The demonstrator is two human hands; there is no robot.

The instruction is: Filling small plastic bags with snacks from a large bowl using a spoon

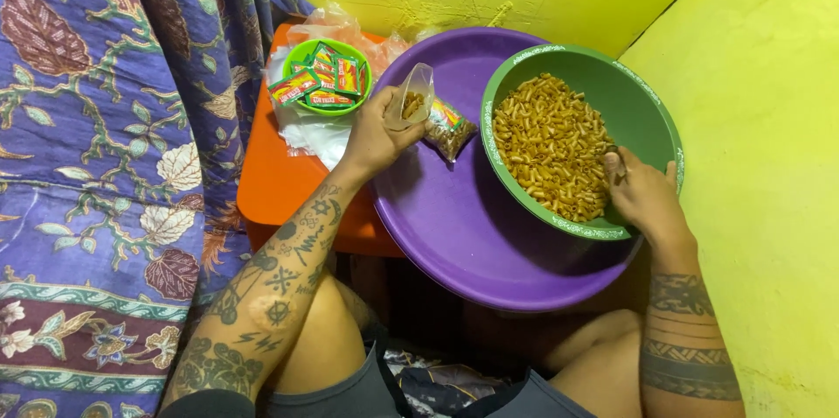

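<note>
My left hand [374, 136] holds a small clear plastic bag [412, 103] with a few snack pieces in it, above the rim of a big purple basin [454, 234]. A filled, sealed packet [447, 128] lies in the basin just right of that bag. My right hand [642, 193] reaches into a green bowl [642, 103] that rests in the purple basin, its fingers on the heap of tan macaroni-shaped snacks [549, 145]. Whether the fingers have pinched any pieces is hidden.
A small green bowl [301, 55] of little red-and-green sachets [325, 79] sits on an orange stool [275, 182], on clear plastic bags [319, 134]. A blue floral cloth [96, 164] hangs at left. Yellow walls [760, 121] close in behind and at right. My bare knees are below.
</note>
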